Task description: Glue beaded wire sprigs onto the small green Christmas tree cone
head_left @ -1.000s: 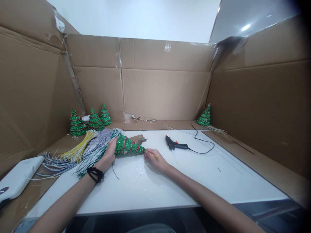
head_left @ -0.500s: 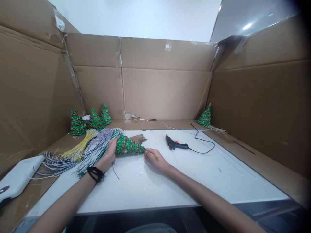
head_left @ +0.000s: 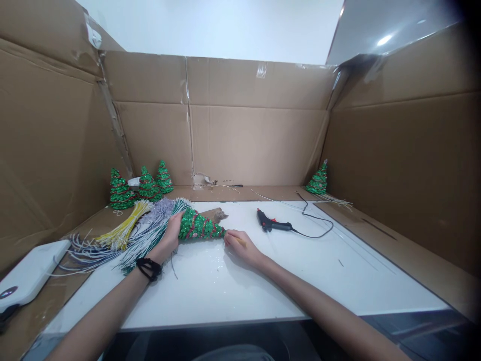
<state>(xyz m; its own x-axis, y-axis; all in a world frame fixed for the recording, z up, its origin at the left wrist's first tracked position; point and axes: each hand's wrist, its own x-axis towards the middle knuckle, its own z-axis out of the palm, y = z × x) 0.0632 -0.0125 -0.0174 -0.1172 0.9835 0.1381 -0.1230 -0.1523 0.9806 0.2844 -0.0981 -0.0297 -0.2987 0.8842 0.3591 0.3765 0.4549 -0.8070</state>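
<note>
A green glittery tree with red garland lies on its side above the white board, its tip to the right. My left hand is wrapped round its wide base. At the tip, my right hand is closed on a thin yellowish stick, the fingers against the end of the tree. Bundles of white-tipped stems, yellow and dark green, lie beside my left hand. A thin dark strand hangs below the base.
A black glue gun with a cord lies right of my hands. Several green trees stand at the back left, and another tree at the back right. A white device is at the left edge. Cardboard walls surround the table.
The thin strand under the tree's base has shifted slightly left. Both hands keep nearly the same place and hold.
</note>
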